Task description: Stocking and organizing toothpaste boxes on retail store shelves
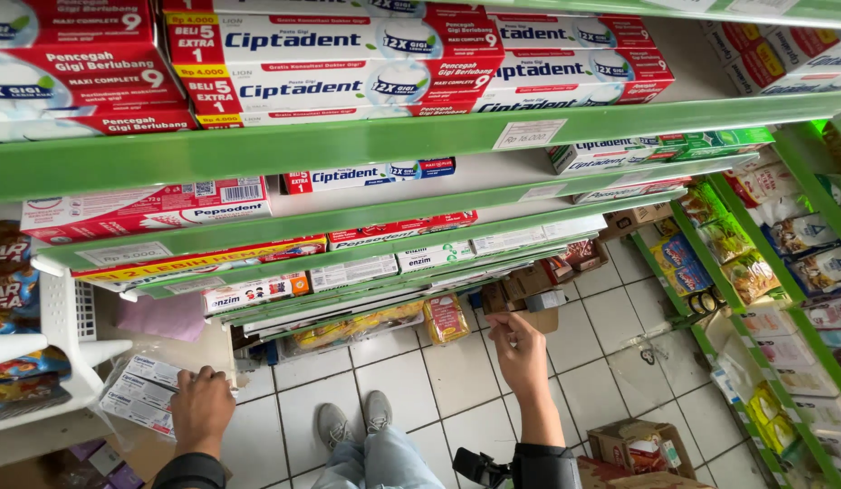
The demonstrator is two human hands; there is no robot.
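- Presently, the person stands facing a rack of green shelves (348,145) stocked with toothpaste cartons, sneakers visible on the white tiled floor (456,380) below.
- Left hand (201,407): lowered at the person's left, fingers curled down onto a clear-wrapped bundle of white cartons (139,394). The hand rests on the bundle's right end; whether the fingers close round it cannot be told, as the knuckles hide the grip.
- Bundle position: it lies just beside a white plastic rack (62,335), low down and near floor level. Its long axis runs from upper right to lower left, leading away from the left hand toward the rack side.
- Right hand (518,349): raised toward the lowest shelves, fingers bent and drawn together near the thumb as if pinching. No item can be made out between them.
- Nearest to the right hand: a small yellow-and-red packet (446,319), to its left and slightly above, apart from the fingers; brown cartons (520,285) sit just above.
- Relation noted: the left hand alone is in contact with the bundle; the right hand is well apart from it, across the person's legs.
- Open cardboard boxes (642,448) stand on the floor at the person's right.
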